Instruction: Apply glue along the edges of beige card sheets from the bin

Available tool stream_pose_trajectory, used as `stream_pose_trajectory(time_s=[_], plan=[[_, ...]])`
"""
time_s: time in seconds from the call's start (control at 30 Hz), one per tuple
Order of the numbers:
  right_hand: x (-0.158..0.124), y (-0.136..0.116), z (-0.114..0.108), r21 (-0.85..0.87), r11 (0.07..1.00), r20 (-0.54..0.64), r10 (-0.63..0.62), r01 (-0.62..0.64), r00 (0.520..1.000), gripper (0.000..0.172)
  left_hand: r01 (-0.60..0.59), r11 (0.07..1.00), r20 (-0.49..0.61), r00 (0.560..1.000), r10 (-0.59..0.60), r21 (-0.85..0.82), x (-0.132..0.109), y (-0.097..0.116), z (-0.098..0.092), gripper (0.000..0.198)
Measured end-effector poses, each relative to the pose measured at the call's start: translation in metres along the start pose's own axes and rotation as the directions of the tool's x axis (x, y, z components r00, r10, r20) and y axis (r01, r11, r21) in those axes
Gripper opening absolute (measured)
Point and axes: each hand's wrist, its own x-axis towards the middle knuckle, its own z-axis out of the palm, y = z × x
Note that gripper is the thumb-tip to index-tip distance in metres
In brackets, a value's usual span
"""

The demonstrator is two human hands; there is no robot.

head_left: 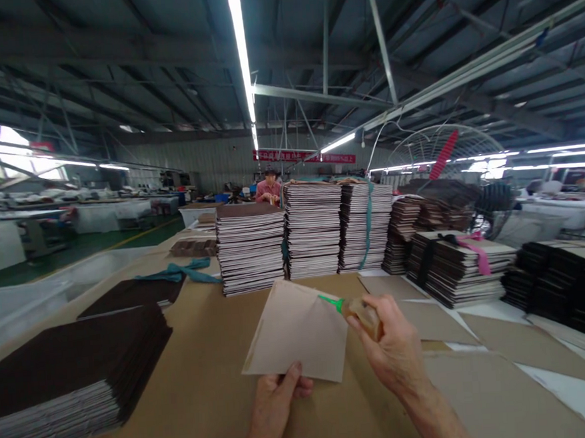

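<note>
My left hand [285, 396] pinches the near edge of a pale grey-beige board [300, 332], thumb on top and fingers beneath. The board is held tilted over the brown-covered table. Wrapped in my right hand [394, 339] is a squeeze glue bottle [362, 315], amber and translucent, with a green nozzle [331, 302]. The nozzle tip points left at the board's upper right part; whether it touches the surface I cannot tell. A thin strip along the board's left edge looks slightly different in tone.
Tall stacks of dark-and-white layered panels [252, 248] stand behind the board. At left lies a pile of dark brown panels [77, 367], with a teal strap [186, 271] beyond. Flat boards [505, 391] and bundled stacks [456, 267] fill the right. A person [269, 188] is in the background.
</note>
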Motion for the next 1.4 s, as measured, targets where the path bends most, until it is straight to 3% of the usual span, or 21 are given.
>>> stream_pose_trajectory(time_s=[0.27,0.47,0.67,1.13,1.4], plan=[[-0.009,0.017,-0.001,-0.039,0.996,0.021,0.078,-0.077,0.997,0.028,0.021,0.999,-0.022,1.0,-0.02,0.045,-0.002,0.007,-0.001,0.047],[-0.014,0.024,-0.003,-0.032,0.998,0.005,0.05,-0.049,0.999,0.028,0.031,0.999,-0.009,0.999,-0.031,0.028,0.001,-0.001,-0.002,0.048],[-0.019,0.034,-0.006,-0.1,0.988,0.016,0.119,-0.117,0.993,0.03,0.052,0.998,-0.03,0.998,-0.051,0.03,0.003,0.0,-0.001,0.047],[-0.024,0.042,-0.01,-0.076,0.989,-0.024,0.125,-0.126,0.992,0.031,0.031,0.997,-0.054,0.998,-0.034,-0.07,-0.002,0.01,0.002,0.043],[-0.022,0.044,-0.013,-0.099,0.984,-0.024,0.147,-0.148,0.989,0.031,0.064,0.994,-0.041,0.997,-0.068,-0.092,0.006,-0.003,-0.004,0.044]])
